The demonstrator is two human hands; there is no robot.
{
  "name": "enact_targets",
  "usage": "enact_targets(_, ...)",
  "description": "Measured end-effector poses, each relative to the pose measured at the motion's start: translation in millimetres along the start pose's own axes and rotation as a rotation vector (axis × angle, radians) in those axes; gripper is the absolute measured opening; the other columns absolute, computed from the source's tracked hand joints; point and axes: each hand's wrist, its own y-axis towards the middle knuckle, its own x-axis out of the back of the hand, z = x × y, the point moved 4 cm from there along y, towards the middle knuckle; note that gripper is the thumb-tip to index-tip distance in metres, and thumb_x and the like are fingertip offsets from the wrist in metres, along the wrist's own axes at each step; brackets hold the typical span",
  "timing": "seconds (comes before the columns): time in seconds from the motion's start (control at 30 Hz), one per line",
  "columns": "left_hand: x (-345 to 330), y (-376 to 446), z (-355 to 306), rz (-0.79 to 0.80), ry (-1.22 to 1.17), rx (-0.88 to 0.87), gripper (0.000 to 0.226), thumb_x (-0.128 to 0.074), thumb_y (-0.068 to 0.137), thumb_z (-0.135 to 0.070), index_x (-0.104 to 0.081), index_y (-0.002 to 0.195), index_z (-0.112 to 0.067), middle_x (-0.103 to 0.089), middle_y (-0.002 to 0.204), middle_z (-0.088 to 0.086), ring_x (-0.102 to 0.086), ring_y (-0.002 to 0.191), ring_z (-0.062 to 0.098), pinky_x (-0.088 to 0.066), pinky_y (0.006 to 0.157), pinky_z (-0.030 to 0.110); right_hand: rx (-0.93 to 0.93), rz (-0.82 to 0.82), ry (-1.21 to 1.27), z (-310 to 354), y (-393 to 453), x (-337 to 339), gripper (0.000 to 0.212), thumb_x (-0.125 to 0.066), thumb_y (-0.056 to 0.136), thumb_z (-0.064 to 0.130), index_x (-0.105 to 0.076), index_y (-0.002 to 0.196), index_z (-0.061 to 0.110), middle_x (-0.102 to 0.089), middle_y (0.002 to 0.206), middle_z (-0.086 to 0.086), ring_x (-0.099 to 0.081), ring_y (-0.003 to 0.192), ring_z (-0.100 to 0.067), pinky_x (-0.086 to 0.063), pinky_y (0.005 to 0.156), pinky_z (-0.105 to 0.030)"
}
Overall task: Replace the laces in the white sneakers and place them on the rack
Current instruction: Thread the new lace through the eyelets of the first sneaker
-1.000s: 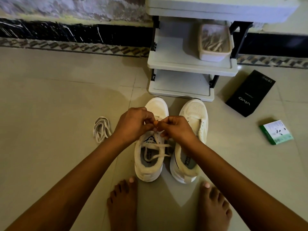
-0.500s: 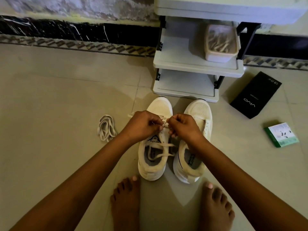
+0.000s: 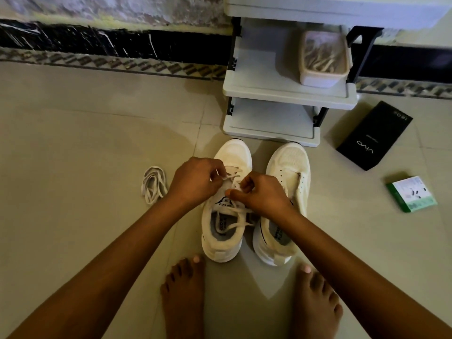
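Far left on the floor tiles (image 3: 73, 167): a loose bundle of white lace (image 3: 154, 184), coiled, lying apart from the shoes and untouched. Cannot tell whether old or new.

Next along: left hand (image 3: 195, 183), fingers curled and pinching a strand of the lace (image 3: 234, 211) over the upper eyelets of the left sneaker (image 3: 225, 231). Just beside it, nearly touching: right hand (image 3: 263, 194), also curled, pinching another run of the same lace above the tongue. Both hands close together over this one shoe, each clamped on lace, nothing else held. Lace crossing the lower throat and trailing slack into the shoe's opening; lacing clearly unfinished.

Further right: the right sneaker (image 3: 286, 199), standing parallel, touching or nearly touching its mate, no lace visible in it.

Beyond the toes: the rack (image 3: 288, 94), white shelves, a lidded container (image 3: 322, 58) of what look like laces on the middle shelf, lower shelf bare. Right of that: a black box (image 3: 374, 135) and a small green-and-white box (image 3: 412, 194) on the floor.

Judged handling: flat lace, soft, limp, very light, prone to twisting; best pinched near the stiff tip for threading, then drawn through evenly. Sneakers light, soft-walled, firm at sole and heel; likely best lifted by the heel collar for the rack.
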Motion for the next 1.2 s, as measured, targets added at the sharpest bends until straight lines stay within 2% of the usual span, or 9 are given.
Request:
enact_targets(0.17, -9, -5, -11, -0.026, 0.2, -0.021, 0.021, -0.05, 0.091, -0.029, -0.066, 0.104, -0.022, -0.068, 0.1, 0.003, -0.062, 0.091, 0.025, -0.051, 0.075, 0.033, -0.022, -0.018, 0.102, 3, 0, 4, 0.018, -0.061, 0.088, 0.022, -0.071, 0.091, 0.007, -0.068, 0.082, -0.006, -0.061, 0.075, -0.017, -0.05, 0.072, -0.029)
enact_targets(0.27, -12, -6, -17, -0.021, 0.239, -0.07, 0.023, -0.047, 0.093, -0.028, -0.065, 0.104, -0.02, -0.065, 0.102, 0.004, -0.06, 0.092, 0.025, -0.049, 0.073, 0.031, -0.097, 0.023, 0.218, -6, 2, 4, 0.019, -0.056, 0.092, 0.017, -0.071, 0.091, 0.005, -0.063, 0.074, -0.002, -0.059, 0.073, -0.017, -0.052, 0.078, -0.035)
enact_targets(0.4, -16, -5, -21, -0.004, 0.238, -0.086, 0.024, -0.048, 0.092, -0.027, -0.065, 0.106, -0.017, -0.064, 0.104, 0.005, -0.06, 0.094, 0.026, -0.045, 0.071, 0.032, -0.145, 0.085, 0.329, -14, 4, 3, 0.019, -0.053, 0.093, 0.013, -0.071, 0.094, 0.006, -0.069, 0.09, -0.012, -0.065, 0.088, -0.028, -0.052, 0.09, -0.044)
enact_targets(0.63, -20, -2, -27, 0.022, 0.282, -0.13, 0.025, -0.044, 0.094, -0.025, -0.062, 0.107, -0.015, -0.063, 0.106, 0.007, -0.06, 0.095, 0.026, -0.04, 0.07, 0.031, -0.122, 0.117, 0.38, -16, 1, 4, 0.018, -0.054, 0.093, 0.012, -0.069, 0.102, 0.008, -0.069, 0.102, -0.012, -0.063, 0.098, -0.027, -0.049, 0.095, -0.041)
enact_targets(0.8, -21, -1, -22, 0.046, 0.137, -0.086, 0.023, -0.049, 0.092, -0.021, -0.066, 0.104, -0.012, -0.066, 0.103, 0.01, -0.061, 0.094, 0.028, -0.049, 0.08, 0.036, -0.105, 0.173, 0.408, -17, 1, 5, 0.025, -0.055, 0.092, 0.009, -0.064, 0.115, 0.009, -0.065, 0.106, -0.007, -0.062, 0.099, -0.022, -0.051, 0.09, -0.032)
enact_targets(0.93, -23, -2, -17, 0.067, 0.012, -0.075, 0.02, -0.054, 0.088, -0.013, -0.069, 0.1, -0.011, -0.069, 0.099, 0.01, -0.062, 0.092, 0.028, -0.049, 0.082, 0.035, -0.127, 0.203, 0.506, -19, -1, 4, 0.023, -0.053, 0.092, 0.005, -0.065, 0.112, 0.008, -0.068, 0.104, -0.011, -0.065, 0.093, -0.019, -0.053, 0.082, -0.025)
enact_targets(1.1, -26, -4, -17, 0.025, -0.027, -0.009, 0.019, -0.055, 0.088, -0.014, -0.07, 0.1, -0.013, -0.07, 0.098, 0.009, -0.062, 0.092, 0.025, -0.047, 0.081, 0.031, -0.06, 0.13, 0.376, -20, 0, 4, 0.023, -0.061, 0.088, 0.008, -0.069, 0.11, 0.012, -0.069, 0.103, -0.007, -0.063, 0.098, -0.021, -0.052, 0.09, -0.035)
enact_targets(1.2, -26, -3, -19, -0.008, 0.048, 0.016, 0.021, -0.052, 0.09, -0.019, -0.069, 0.102, -0.013, -0.069, 0.096, 0.01, -0.062, 0.091, 0.026, -0.045, 0.074, 0.03, -0.03, 0.115, 0.365, -19, -2, 4, 0.024, -0.062, 0.087, 0.007, -0.069, 0.109, 0.013, -0.07, 0.102, -0.007, -0.064, 0.096, -0.02, -0.052, 0.088, -0.033)
